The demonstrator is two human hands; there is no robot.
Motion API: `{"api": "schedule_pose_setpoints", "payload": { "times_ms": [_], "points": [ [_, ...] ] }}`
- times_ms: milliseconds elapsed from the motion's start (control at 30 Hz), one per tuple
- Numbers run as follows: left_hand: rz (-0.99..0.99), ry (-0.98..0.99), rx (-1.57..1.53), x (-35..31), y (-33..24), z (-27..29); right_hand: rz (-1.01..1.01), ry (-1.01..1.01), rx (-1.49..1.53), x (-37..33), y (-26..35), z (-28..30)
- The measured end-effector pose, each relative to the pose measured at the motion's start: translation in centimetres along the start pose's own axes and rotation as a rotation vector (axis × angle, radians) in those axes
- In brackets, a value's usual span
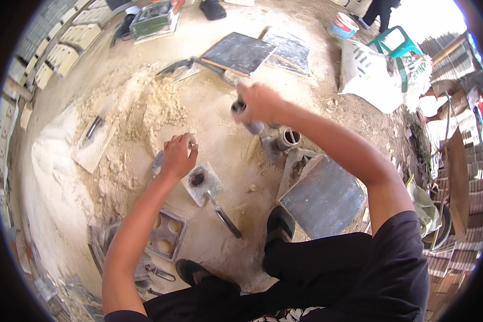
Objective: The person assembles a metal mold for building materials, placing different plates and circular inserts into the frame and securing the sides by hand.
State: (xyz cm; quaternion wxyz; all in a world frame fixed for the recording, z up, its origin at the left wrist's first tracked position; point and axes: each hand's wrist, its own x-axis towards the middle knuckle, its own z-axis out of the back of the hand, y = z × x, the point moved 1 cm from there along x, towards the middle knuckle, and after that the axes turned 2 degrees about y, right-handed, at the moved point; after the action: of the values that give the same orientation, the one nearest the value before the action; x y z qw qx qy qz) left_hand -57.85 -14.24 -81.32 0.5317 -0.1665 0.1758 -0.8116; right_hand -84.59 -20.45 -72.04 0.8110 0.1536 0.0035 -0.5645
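My right hand [260, 104], slightly blurred, is closed round a short grey tube with a dark open end [238, 107]. Below it, more grey tubes stand on the ground, one with a bar across its round mouth [290, 138]. Off to the left, my left hand [179, 156] has its fingers curled over something small and greyish, mostly hidden. A bluish-grey piece [158, 162] shows beside that wrist. Between my arms lies a flat trowel [212, 180], a dark patch of material on its blade and its black handle toward me.
A metal mould with round holes [165, 234] lies by my left foot, and a dark square board [326, 194] by my right. Sandy powder [150, 102] is heaped at left. Further off are dark boards [240, 52], white sacks [366, 72], a green stool [400, 43] and other people's legs.
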Motion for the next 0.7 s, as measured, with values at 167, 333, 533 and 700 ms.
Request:
{"api": "schedule_pose_setpoints", "payload": {
  "times_ms": [167, 333, 533, 700],
  "points": [
    [-0.137, 0.126, -0.185, 4.1, -5.0, -3.3, -0.337, -0.215, 0.056, 0.7, -13.0, 4.9],
    [-0.259, 0.279, -0.051, 7.0, -9.0, -6.4, -0.577, -0.452, 0.167, -1.8, -21.3, 0.3],
    [-0.653, 0.417, 0.046, 9.0, -10.2, -10.6, -0.665, -0.433, 0.621, -3.9, -21.8, -8.4],
    [-0.826, 0.563, 0.297, 8.7, -11.8, -15.2, -0.589, -0.382, 0.506, -5.8, -24.0, -10.7]
  ]
}}
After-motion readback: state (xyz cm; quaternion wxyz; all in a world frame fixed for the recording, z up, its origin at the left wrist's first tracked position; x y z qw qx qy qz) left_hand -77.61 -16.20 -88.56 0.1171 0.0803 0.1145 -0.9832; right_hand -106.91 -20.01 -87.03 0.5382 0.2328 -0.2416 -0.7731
